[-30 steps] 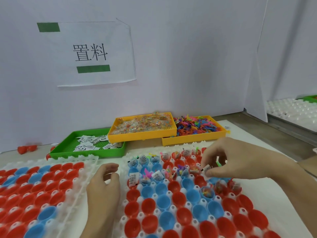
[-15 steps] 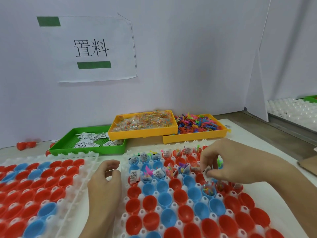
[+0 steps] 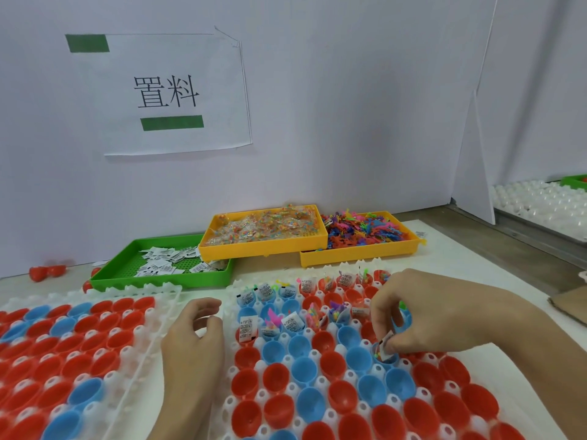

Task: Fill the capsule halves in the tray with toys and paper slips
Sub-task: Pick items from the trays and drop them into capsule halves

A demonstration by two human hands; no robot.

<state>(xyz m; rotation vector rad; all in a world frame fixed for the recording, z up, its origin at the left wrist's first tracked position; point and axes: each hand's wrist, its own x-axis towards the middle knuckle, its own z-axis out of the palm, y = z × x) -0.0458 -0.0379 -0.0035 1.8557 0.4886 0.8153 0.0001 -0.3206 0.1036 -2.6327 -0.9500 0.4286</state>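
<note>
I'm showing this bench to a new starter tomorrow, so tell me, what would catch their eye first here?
Probably the white trays packed with red and blue capsule halves across the foreground. On the nearer right tray the right hand pinches a paper slip into a blue half, while the left hand rests at that tray's left edge. Behind stand a green tray of slips and two yellow trays of colourful toys, under a wall sign.

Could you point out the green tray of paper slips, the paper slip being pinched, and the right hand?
Green plastic tray (image 3: 127, 265), head view, bare floor.
White printed paper slip (image 3: 387, 343), head view, middle.
Right hand (image 3: 422, 308), head view, back.
</note>
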